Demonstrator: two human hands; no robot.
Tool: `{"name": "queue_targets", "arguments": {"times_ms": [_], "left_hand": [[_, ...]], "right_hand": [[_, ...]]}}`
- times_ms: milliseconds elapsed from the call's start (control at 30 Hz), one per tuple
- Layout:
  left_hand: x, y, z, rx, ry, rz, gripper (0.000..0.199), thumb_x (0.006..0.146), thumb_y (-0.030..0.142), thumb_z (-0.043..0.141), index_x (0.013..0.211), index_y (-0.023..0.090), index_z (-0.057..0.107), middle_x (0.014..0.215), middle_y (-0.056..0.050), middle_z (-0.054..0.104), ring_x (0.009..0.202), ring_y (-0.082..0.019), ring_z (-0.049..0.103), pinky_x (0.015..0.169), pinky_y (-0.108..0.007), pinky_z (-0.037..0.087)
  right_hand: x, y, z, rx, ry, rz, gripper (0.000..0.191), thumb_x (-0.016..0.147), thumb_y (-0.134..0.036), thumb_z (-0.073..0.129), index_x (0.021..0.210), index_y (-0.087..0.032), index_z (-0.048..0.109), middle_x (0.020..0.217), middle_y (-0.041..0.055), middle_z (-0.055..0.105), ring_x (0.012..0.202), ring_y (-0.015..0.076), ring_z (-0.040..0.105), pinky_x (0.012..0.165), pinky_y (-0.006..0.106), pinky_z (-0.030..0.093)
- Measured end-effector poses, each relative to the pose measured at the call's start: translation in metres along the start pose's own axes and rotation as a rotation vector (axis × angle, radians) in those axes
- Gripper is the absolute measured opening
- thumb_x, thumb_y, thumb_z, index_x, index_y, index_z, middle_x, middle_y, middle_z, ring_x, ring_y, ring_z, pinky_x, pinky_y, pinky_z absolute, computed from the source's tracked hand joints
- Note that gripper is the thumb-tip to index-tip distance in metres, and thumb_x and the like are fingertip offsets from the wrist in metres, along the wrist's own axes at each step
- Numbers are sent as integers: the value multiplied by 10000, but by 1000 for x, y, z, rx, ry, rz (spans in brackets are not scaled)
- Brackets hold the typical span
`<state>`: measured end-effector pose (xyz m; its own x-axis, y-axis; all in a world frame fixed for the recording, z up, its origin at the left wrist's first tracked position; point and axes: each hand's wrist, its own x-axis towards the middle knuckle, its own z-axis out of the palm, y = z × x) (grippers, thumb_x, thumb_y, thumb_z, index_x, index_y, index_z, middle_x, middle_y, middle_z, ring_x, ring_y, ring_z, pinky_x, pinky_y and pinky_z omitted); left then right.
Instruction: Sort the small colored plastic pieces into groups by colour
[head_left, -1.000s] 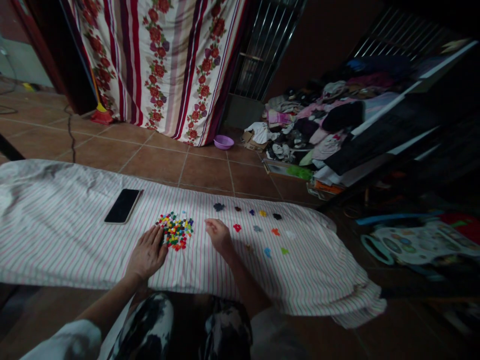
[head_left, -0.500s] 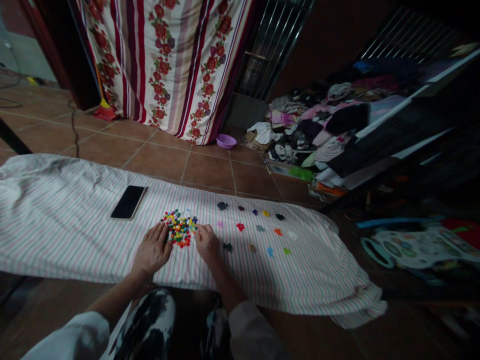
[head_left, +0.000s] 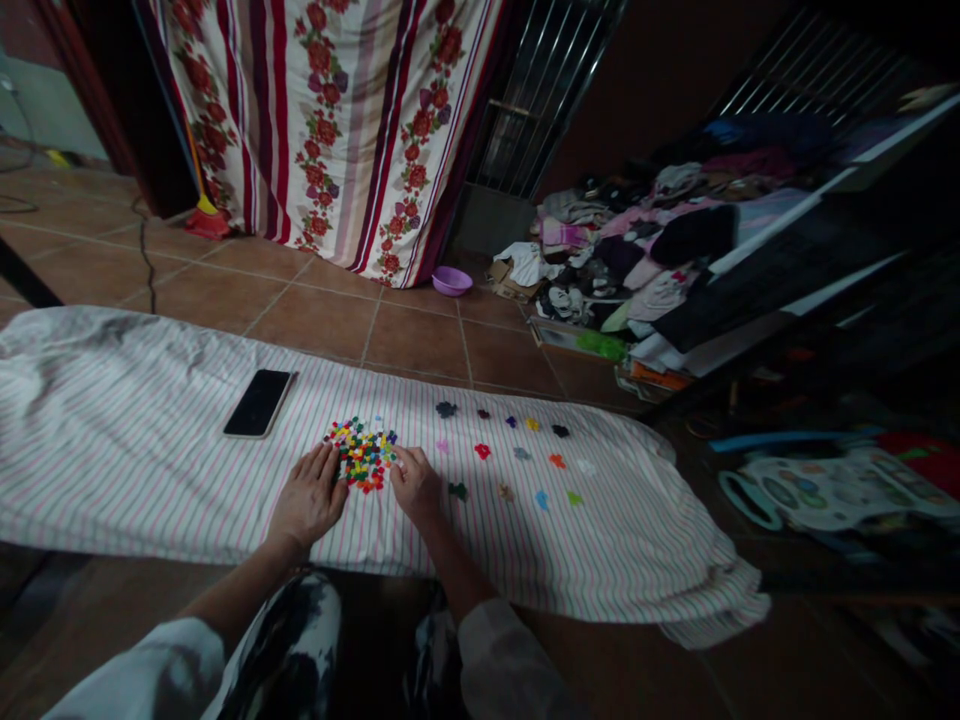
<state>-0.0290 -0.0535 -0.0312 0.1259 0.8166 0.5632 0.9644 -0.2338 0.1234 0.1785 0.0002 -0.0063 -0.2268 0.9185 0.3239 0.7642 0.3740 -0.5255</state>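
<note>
A mixed heap of small coloured pieces [head_left: 364,455] lies on a striped cloth [head_left: 180,480]. Flat on the cloth, my left hand [head_left: 308,495] rests against the heap's left edge, fingers stretched out. My right hand [head_left: 415,485] is at the heap's right edge with its fingers closed; whatever they hold, if anything, is too small to make out. Right of it lie several small single-colour groups in three rows, among them a red group [head_left: 482,452], an orange group [head_left: 556,461], a dark green group [head_left: 458,491] and a yellow group [head_left: 532,424].
A phone [head_left: 259,404] lies on the cloth left of the heap. Beyond are a purple basin [head_left: 452,281], a floral curtain [head_left: 322,130], a red broom [head_left: 208,220] and piled clothes [head_left: 637,240]. A pale toy board [head_left: 840,490] is at the right.
Both hands stay in nearly the same places beside the heap. The view has shifted very slightly.
</note>
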Motion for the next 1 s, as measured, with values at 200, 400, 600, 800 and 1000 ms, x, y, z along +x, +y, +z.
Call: {"name": "queue_targets", "arguments": {"times_ms": [200,400,600,800,1000], "left_hand": [[-2,0,3,-46,3,-24,547,918,391,393,1379,99,435,1331,-205,568,1298,-325,487,1027,-512,438],[-1,1,0,-30,-9,-12,540,925,395,374,1342,65,469,1331,-216,565,1295,-330,485,1035,-502,432],[-1,0,0,-14,-17,1,529,927,388,380,1313,45,490,1321,-224,569,1290,-331,488,1043,-491,424],[0,1,1,-1,-6,3,527,928,383,370,1332,61,474,1317,-219,572,1286,-329,491,1029,-500,435],[0,1,0,21,18,15,516,929,381,382,1318,59,488,1306,-209,583,1262,-327,516,1016,-483,457]], "right_hand": [[1,-4,-2,-31,-27,-18,411,862,-149,476,1218,-250,655,1023,53,635,884,152,614,751,212,477],[2,-11,-1,-95,-32,-26,402,876,-167,484,1211,-294,666,1004,52,610,838,154,594,688,208,458],[2,-12,0,-103,-29,-25,399,881,-163,468,1202,-287,668,997,53,614,850,163,590,694,222,456],[0,-8,3,-77,-17,-20,386,874,-164,478,1200,-263,660,1004,57,618,883,170,601,741,236,464],[-1,-7,3,-82,-10,-24,383,884,-167,476,1216,-251,649,1004,54,620,903,161,601,760,228,454]]}}
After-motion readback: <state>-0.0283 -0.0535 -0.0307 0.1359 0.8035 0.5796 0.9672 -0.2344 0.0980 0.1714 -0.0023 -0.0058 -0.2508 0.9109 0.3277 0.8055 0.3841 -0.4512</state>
